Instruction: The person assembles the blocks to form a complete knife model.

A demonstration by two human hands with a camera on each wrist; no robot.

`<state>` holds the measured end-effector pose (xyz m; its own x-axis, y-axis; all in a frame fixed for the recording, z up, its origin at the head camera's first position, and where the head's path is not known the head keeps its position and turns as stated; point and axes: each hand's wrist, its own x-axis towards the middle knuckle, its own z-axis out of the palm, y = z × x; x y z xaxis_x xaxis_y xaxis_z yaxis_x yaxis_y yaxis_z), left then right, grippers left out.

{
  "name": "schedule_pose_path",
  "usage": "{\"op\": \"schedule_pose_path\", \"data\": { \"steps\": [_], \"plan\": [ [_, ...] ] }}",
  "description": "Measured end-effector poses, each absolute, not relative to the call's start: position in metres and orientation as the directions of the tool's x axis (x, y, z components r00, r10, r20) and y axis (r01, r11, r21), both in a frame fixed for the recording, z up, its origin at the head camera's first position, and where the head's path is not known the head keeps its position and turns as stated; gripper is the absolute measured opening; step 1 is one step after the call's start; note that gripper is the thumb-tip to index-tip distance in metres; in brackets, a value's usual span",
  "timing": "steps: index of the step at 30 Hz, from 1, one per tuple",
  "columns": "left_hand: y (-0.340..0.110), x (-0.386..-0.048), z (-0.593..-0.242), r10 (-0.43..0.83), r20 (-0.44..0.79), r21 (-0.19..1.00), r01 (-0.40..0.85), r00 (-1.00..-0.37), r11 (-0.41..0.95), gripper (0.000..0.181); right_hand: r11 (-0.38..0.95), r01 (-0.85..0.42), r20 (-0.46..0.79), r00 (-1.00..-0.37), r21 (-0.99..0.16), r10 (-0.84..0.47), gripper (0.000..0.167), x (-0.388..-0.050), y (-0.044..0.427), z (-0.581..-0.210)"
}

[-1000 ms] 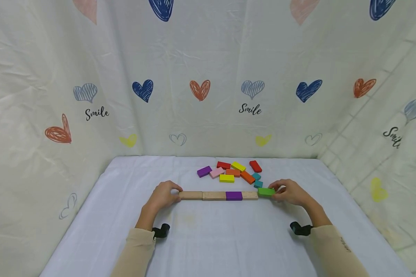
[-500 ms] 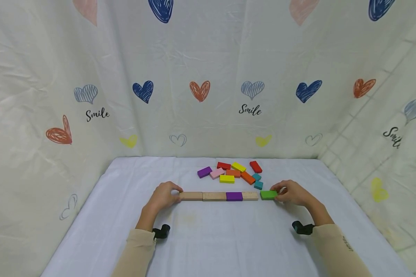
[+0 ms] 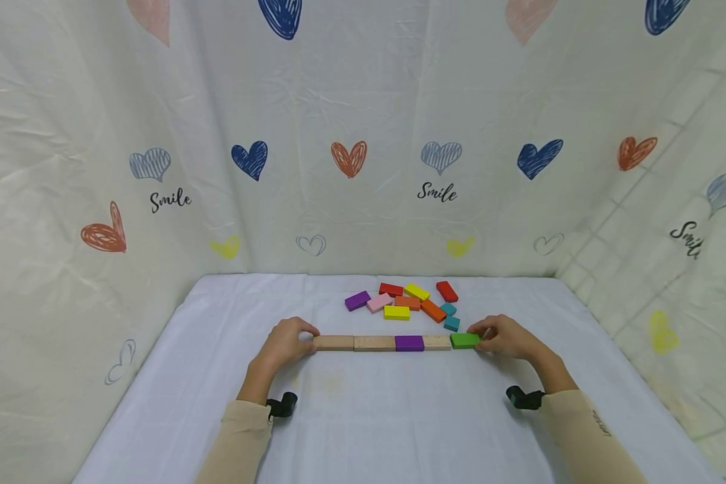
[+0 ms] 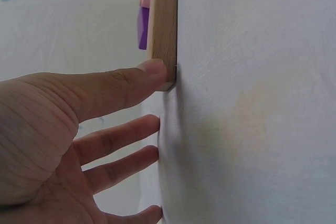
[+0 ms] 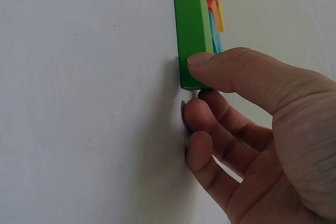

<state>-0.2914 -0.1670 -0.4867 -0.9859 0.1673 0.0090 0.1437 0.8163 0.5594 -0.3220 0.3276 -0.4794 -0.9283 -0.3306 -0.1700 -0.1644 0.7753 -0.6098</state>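
A straight row of blocks lies across the table: two long plain wooden blocks, a purple block (image 3: 409, 343), a shorter wooden block (image 3: 437, 343) and a green block (image 3: 464, 341) at the right end. My left hand (image 3: 287, 344) pinches the outer end of the leftmost wooden block (image 3: 334, 343); its thumb (image 4: 152, 72) lies on the near side and the index finger is hidden behind. With thumb and fingers, my right hand (image 3: 507, 337) holds the green block's outer end. In the right wrist view, that green block (image 5: 192, 30) meets the short wooden block or nearly so.
Behind the row lies a loose group of coloured blocks: purple (image 3: 357, 300), pink (image 3: 379, 302), red, yellow (image 3: 396, 312), orange (image 3: 433, 310) and teal. One teal block (image 3: 452, 323) sits close behind the green one. A white cloth (image 3: 363, 417) covers the table, with a printed curtain beyond.
The green block was first slightly tilted against the row's end, then slid right leaving a gap, and now is back left, lined up with the row. My left hand stayed put.
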Motion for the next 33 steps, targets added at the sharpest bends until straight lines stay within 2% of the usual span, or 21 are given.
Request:
{"op": "schedule_pose_path", "data": {
  "steps": [33],
  "plan": [
    [-0.1666, -0.2915, -0.4867, 0.156, -0.001, 0.563, 0.128, -0.988, 0.816, 0.026, 0.763, -0.143, -0.168, -0.934, -0.631, -0.314, 0.035, -0.3147, 0.3197, -0.4787]
  ]
}}
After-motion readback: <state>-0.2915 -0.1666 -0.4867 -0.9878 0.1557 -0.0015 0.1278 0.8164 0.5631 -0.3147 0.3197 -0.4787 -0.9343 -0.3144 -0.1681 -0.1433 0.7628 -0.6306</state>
